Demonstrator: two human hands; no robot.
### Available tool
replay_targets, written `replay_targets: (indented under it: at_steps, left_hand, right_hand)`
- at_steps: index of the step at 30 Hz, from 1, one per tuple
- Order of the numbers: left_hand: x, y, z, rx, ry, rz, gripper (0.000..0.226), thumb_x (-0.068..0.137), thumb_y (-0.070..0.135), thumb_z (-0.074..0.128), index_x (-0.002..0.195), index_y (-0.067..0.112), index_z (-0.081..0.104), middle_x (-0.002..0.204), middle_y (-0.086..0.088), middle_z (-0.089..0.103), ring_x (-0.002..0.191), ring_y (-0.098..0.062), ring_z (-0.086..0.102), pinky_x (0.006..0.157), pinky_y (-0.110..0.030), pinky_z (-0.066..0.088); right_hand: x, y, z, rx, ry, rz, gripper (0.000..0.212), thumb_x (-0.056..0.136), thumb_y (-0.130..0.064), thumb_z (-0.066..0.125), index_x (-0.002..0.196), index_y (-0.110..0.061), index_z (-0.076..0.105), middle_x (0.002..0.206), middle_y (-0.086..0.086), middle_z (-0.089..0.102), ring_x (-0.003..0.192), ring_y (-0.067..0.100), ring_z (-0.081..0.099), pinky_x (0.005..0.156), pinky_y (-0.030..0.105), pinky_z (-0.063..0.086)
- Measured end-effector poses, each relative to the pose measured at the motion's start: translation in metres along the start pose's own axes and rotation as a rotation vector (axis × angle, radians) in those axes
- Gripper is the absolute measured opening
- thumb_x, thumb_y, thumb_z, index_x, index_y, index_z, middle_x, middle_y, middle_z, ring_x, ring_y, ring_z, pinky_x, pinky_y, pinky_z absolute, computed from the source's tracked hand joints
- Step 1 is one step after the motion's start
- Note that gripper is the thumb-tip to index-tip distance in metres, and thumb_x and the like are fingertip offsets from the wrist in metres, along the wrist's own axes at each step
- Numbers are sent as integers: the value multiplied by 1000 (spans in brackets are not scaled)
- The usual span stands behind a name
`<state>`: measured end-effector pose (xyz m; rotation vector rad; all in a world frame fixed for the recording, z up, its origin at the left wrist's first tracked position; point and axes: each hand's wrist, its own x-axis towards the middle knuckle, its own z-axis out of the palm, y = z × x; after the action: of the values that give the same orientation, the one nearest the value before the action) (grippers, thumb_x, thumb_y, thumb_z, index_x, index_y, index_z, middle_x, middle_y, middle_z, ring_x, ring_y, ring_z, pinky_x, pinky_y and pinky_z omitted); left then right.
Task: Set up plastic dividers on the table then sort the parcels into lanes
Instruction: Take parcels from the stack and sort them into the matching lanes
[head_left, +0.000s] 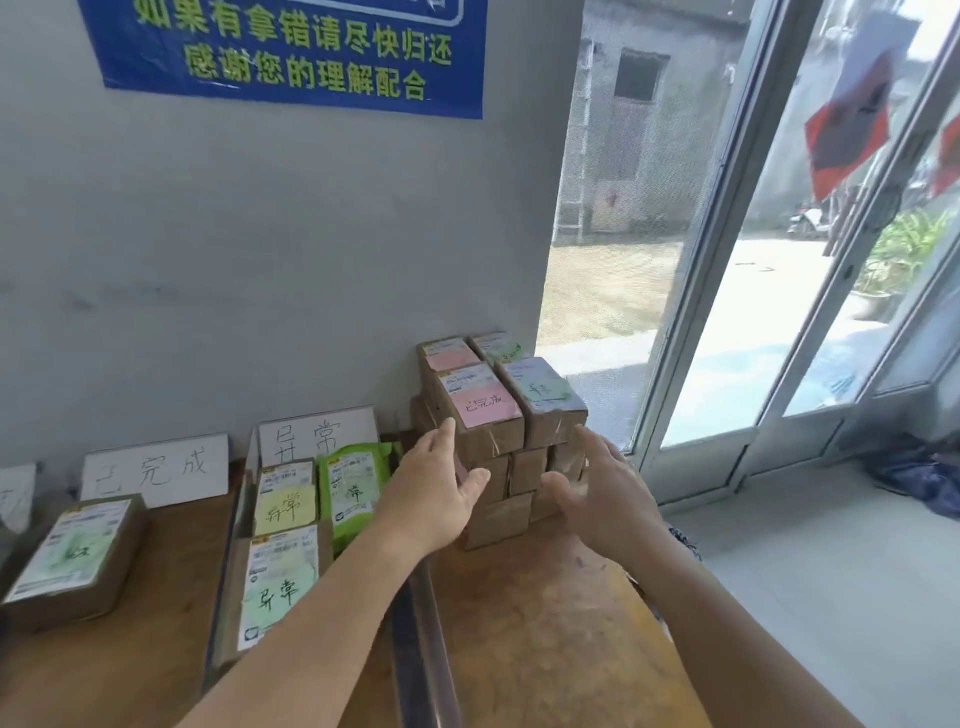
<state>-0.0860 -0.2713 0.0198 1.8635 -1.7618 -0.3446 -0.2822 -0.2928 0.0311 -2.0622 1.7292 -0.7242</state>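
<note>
Left hand and right hand both reach forward, arms extended, palms facing each other, fingers straight and spread, gripping nothing. They flank the stack of brown parcels at 12 o'clock on the wooden table. Clear plastic divider runs at 6 o'clock. Sorted parcels lie at 9 o'clock, in a lane.
</note>
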Motion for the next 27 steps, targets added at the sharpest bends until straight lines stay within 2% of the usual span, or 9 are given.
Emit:
replay_targets:
  at_steps: [3,9,13,16,19,22,24,27]
  left_hand:
    - [23,3,10,-58,20,-77,75,95,50,45,153,23,7,158,0,18,142,-21,25,108,-37,31]
    - [57,8,28,-130,33,-254,76,95,52,42,153,19,5,159,-3,17,143,-22,22,111,-37,25]
    - [75,10,36,-180,41,-367,77,95,54,40,153,16,6,158,-6,20,143,-25,23,112,-38,24]
    - [83,9,42,-208,53,-452,76,96,55,37,153,15,7,158,-8,21,143,-27,22,112,-38,23]
    - [85,9,47,-240,50,-481,74,96,55,35,153,13,12,157,-7,23,142,-25,24,112,-36,23]
    - [86,12,50,-280,79,-478,71,96,54,36,152,13,19,155,-5,28,141,-23,27,112,-35,24]
    - [86,16,49,-288,108,-471,67,97,53,37,151,15,24,153,-3,32,139,-23,31,113,-36,27]
    - [82,24,47,-306,193,-424,54,97,47,41,144,20,36,143,5,46,126,-15,44,99,-25,33]
  right_hand:
    - [30,7,0,46,14,29,73,88,-46,54,149,-24,20,149,-2,35,134,22,36,106,40,33]
    - [84,24,3,123,-38,78,78,90,-46,54,151,-19,15,153,5,28,139,28,26,112,44,26]
    - [112,35,8,154,-61,112,81,89,-48,54,151,-14,14,150,10,34,137,29,27,111,42,26]
    - [127,44,13,172,-95,155,69,88,-50,54,139,-8,33,130,17,52,126,34,41,104,43,34]
    - [134,48,14,225,-152,149,51,88,-52,53,121,-13,49,112,14,60,111,34,53,95,48,43]
    - [135,48,13,289,-158,101,40,87,-50,54,113,-20,55,105,10,64,103,33,58,91,49,46]
    - [133,49,12,309,-150,82,43,87,-50,53,116,-19,55,106,7,65,102,32,59,92,48,45]
    - [129,51,8,393,-113,35,35,88,-47,53,110,-21,58,98,0,67,95,27,62,88,48,47]
